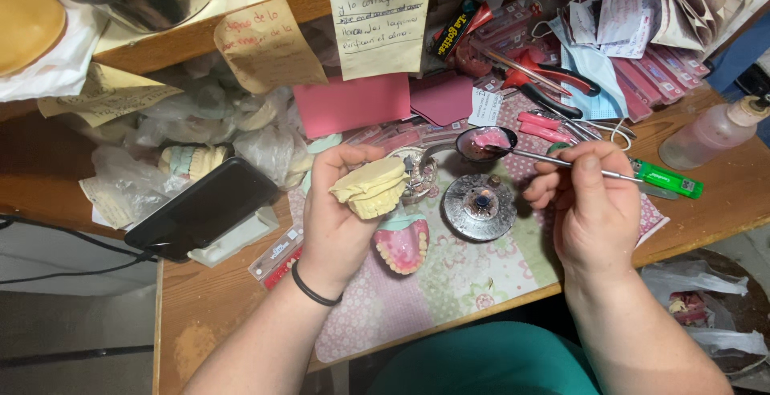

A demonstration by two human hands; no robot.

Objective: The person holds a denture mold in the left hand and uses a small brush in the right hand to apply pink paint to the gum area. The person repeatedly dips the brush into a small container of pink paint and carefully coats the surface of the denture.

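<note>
Fingers of left hand (341, 202) clasp plaster cast (370, 188); right hand (589, 194) pinches metal instrument (537, 157).

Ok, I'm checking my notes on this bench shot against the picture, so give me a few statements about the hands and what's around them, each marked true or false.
1. The left hand holds a pale yellow dental cast. True.
2. The right hand holds the green lighter. False: it holds a thin metal instrument; the lighter lies on the bench beside it.
3. The instrument's tip reaches into a spoon holding pink material. True.
4. The pink denture lies on the dark phone. False: it lies on the patterned mat, below the left hand.
5. A dark band sits on the left wrist. True.
</note>
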